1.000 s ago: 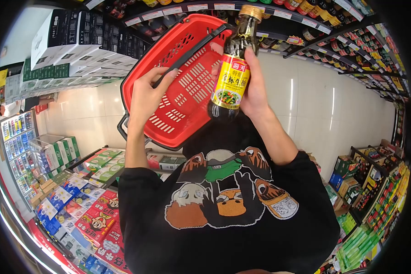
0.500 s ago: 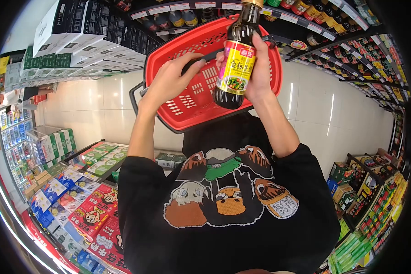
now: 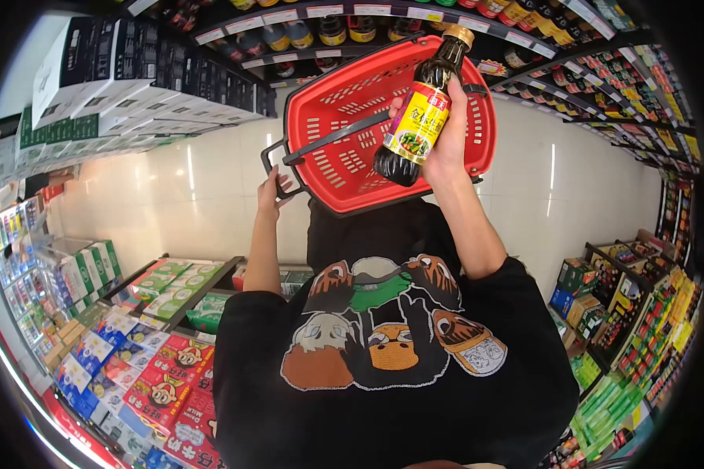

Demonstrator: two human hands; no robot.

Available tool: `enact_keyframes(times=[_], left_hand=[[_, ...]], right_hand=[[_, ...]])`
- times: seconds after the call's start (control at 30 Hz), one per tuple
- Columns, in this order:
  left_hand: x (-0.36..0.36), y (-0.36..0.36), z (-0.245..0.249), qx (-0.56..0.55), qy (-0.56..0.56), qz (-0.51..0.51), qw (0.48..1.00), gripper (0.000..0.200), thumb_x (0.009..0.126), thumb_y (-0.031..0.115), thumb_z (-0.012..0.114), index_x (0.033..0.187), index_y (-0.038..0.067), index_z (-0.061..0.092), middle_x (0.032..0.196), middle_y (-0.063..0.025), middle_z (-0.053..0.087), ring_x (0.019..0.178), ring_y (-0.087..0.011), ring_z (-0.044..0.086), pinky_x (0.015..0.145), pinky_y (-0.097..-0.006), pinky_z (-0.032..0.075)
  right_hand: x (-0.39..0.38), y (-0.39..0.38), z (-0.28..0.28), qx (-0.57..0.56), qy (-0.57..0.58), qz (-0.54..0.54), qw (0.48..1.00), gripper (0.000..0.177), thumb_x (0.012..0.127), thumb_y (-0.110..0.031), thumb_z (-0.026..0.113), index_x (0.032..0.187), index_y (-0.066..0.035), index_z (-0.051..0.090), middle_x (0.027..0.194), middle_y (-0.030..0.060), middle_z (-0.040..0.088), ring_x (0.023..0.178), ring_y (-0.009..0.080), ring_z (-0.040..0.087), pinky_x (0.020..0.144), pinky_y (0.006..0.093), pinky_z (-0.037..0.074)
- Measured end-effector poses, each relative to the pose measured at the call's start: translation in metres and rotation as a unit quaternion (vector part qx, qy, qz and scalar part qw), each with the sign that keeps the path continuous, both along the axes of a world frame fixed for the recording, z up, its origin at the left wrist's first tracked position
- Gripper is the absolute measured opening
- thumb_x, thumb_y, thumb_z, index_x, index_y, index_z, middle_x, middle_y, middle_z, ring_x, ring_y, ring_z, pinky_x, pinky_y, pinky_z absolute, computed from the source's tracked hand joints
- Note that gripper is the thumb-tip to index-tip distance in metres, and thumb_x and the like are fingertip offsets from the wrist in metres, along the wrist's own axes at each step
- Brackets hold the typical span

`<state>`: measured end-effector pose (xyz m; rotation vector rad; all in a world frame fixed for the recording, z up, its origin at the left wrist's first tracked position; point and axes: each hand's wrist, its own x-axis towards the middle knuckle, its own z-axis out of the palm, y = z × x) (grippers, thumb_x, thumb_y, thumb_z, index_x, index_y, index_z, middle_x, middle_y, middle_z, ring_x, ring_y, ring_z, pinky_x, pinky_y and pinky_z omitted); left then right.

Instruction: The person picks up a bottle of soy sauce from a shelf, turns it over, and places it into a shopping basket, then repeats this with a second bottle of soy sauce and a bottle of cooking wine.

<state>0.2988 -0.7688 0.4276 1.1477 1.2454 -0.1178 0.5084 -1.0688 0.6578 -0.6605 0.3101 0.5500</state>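
My right hand point(image 3: 448, 144) is wrapped round a soy sauce bottle point(image 3: 426, 113) with a gold cap and a yellow and red label. The bottle is tilted, its cap up and to the right, over the red shopping basket point(image 3: 344, 180). No goods show in the part of the basket that I can see. A black carrying bar point(image 3: 340, 136) lies across the basket. At the basket's left end, my left hand point(image 3: 271, 192) has its fingers around the black pull handle point(image 3: 278, 162).
Shelves of bottles point(image 3: 332, 31) with price tags run along the far side and right. Stacked white and black cartons point(image 3: 133, 78) stand at the left. Red milk boxes point(image 3: 164, 387) are piled at lower left. A person point(image 3: 35, 184) is at the far left. The floor point(image 3: 516, 172) is pale tile.
My left hand has left the carrying bar and moved down-left to the pull handle. The basket has shifted right in view, and the bottle has tilted further right, still in my right hand.
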Motion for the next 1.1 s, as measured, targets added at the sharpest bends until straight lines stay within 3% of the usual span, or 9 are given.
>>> enact_keyframes(times=[0.1,0.17,0.3,0.6,0.67,0.93,1.03,1.07,1.1], left_hand=[[0.009,0.01,0.0,0.113,-0.031,-0.021,0.993,0.035,0.091,0.037,0.075,0.086,0.005,0.06,0.068,-0.0001,0.053,0.058,-0.0152,0.059,0.066,-0.0339,0.055],[0.027,0.003,0.055,0.072,-0.091,0.015,0.993,0.037,0.094,0.032,0.072,0.071,0.015,0.048,0.059,0.0043,0.039,0.049,-0.0092,0.04,0.053,-0.027,0.042],[0.056,0.007,0.147,-0.123,-0.266,0.058,0.954,0.035,0.105,0.027,0.058,0.076,0.016,0.043,0.057,0.0086,0.026,0.046,-0.0049,0.021,0.045,-0.0254,0.021],[0.102,-0.053,0.316,-0.175,-0.368,-0.023,0.913,0.022,0.109,0.024,0.051,0.092,0.01,0.053,0.063,0.0075,0.031,0.045,-0.003,0.023,0.042,-0.0221,0.018],[0.108,-0.068,0.336,-0.217,-0.402,-0.071,0.887,0.018,0.11,0.021,0.048,0.104,0.006,0.056,0.066,0.0073,0.033,0.044,-0.0016,0.02,0.038,-0.021,0.015],[0.123,-0.141,0.397,-0.136,-0.375,-0.189,0.897,0.015,0.106,0.017,0.053,0.098,0.005,0.048,0.064,0.0066,0.032,0.041,-0.0026,0.023,0.036,-0.0215,0.017],[0.112,-0.158,0.41,-0.083,-0.337,-0.227,0.91,0.016,0.104,0.015,0.055,0.105,-0.001,0.05,0.065,0.0056,0.032,0.044,-0.001,0.021,0.038,-0.0201,0.016],[0.11,-0.152,0.411,-0.12,-0.319,-0.239,0.909,0.017,0.101,0.014,0.062,0.107,0.002,0.051,0.065,0.0042,0.043,0.045,-0.0023,0.034,0.042,-0.0218,0.021],[0.108,-0.153,0.413,-0.119,-0.317,-0.241,0.91,0.017,0.101,0.014,0.062,0.107,0.002,0.051,0.065,0.0042,0.043,0.045,-0.0023,0.034,0.042,-0.0218,0.021]], right_hand=[[0.013,-0.012,0.003,-0.02,-0.008,-0.007,1.0,0.061,0.093,-0.063,0.059,0.107,-0.004,0.061,0.089,0.0197,0.072,0.079,0.0281,0.071,0.071,0.0377,0.06],[0.023,-0.023,0.001,-0.041,-0.014,-0.008,0.999,0.062,0.093,-0.064,0.059,0.109,-0.004,0.061,0.089,0.0193,0.072,0.078,0.0283,0.072,0.068,0.0382,0.06],[0.033,-0.044,-0.013,-0.041,-0.016,-0.006,0.999,0.06,0.094,-0.063,0.059,0.11,-0.005,0.061,0.09,0.0207,0.072,0.078,0.0284,0.072,0.068,0.0377,0.061],[0.022,-0.053,-0.061,-0.044,0.052,0.058,0.996,0.056,0.093,-0.057,0.064,0.111,-0.004,0.059,0.089,0.0197,0.071,0.076,0.0281,0.072,0.068,0.0382,0.062],[0.021,-0.045,-0.071,-0.045,0.053,0.078,0.995,0.057,0.092,-0.057,0.066,0.109,-0.003,0.06,0.087,0.0186,0.072,0.074,0.0276,0.073,0.065,0.0383,0.062],[0.015,0.008,-0.104,-0.094,0.054,0.136,0.985,0.052,0.09,-0.047,0.075,0.115,-0.006,0.056,0.087,0.0116,0.069,0.077,0.0226,0.074,0.062,0.0367,0.062],[0.028,0.028,-0.126,-0.089,0.015,0.11,0.99,0.051,0.088,-0.044,0.078,0.114,-0.008,0.054,0.09,0.0074,0.065,0.078,0.0213,0.074,0.061,0.0357,0.061],[0.037,0.031,-0.13,-0.106,0.022,0.134,0.985,0.051,0.088,-0.044,0.078,0.115,-0.008,0.054,0.09,0.0071,0.065,0.079,0.021,0.074,0.062,0.0354,0.061],[0.043,0.035,-0.134,-0.12,0.026,0.124,0.985,0.048,0.089,-0.042,0.077,0.114,-0.008,0.054,0.09,0.007,0.065,0.078,0.0206,0.073,0.061,0.0355,0.061]])
